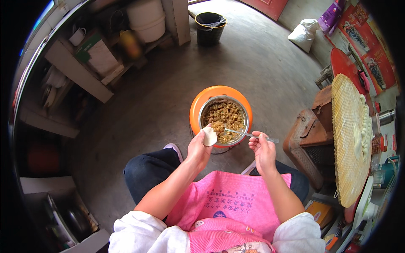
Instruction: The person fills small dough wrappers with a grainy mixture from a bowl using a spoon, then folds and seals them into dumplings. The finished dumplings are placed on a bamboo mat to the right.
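A round, pale dough wrapper point(210, 136) rests in my left hand point(199, 148), pinched at its edge over the near left rim of a steel bowl point(200, 117). Chopped brown and green filling point(226, 110) covers the inside of the bowl. My right hand point(263, 148) holds a metal spoon point(250, 135) by its handle. The spoon's head is loaded with a lump of filling point(217, 126) just beyond the wrapper, above the bowl. Beneath the bowl is an orange plastic stool point(197, 101).
On my right, a round woven tray point(346, 142) carries a row of shaped dough pieces point(366, 129). A rusty metal stove or cabinet point(300, 142) stands beside it. Ahead on the concrete floor are a black bin point(210, 31) and a white sack point(303, 34). Shelves point(79, 69) line the left.
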`<state>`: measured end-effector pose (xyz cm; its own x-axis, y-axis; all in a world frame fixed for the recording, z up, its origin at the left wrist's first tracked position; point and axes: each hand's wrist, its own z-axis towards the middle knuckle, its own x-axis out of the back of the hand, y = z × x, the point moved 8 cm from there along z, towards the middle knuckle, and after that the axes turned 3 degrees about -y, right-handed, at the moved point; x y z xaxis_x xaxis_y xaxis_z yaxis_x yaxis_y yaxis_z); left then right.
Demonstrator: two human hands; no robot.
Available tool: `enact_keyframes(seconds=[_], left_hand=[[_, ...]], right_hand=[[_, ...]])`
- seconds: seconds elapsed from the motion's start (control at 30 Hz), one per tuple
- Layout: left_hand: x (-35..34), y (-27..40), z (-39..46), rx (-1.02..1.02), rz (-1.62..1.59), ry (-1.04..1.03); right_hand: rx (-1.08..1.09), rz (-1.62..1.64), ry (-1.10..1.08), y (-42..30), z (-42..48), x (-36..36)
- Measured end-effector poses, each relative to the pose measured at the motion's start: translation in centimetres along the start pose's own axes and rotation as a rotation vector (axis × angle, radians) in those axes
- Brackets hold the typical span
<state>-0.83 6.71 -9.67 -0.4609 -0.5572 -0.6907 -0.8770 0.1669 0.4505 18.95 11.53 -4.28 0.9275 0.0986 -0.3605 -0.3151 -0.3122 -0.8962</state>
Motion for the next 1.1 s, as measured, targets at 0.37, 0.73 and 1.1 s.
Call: enact_keyframes(seconds=[0.37,0.73,1.1], left_hand=[[-3.2,1.4,-0.5,0.01,-0.237,-0.415],[-3.1,2.1,-0.3,-0.014,-0.24,-0.434],[-4.9,0.2,-2.8,0.332,0.005,-0.534]], right_hand=[[0.96,-1.073,-0.409,-5.4,-6.7,-9.1],[1.143,-1.351,-0.588,-3.3,-8.9,-11.0],[0.339,-0.172,-0.154,-9.0,-0.2,0.0]])
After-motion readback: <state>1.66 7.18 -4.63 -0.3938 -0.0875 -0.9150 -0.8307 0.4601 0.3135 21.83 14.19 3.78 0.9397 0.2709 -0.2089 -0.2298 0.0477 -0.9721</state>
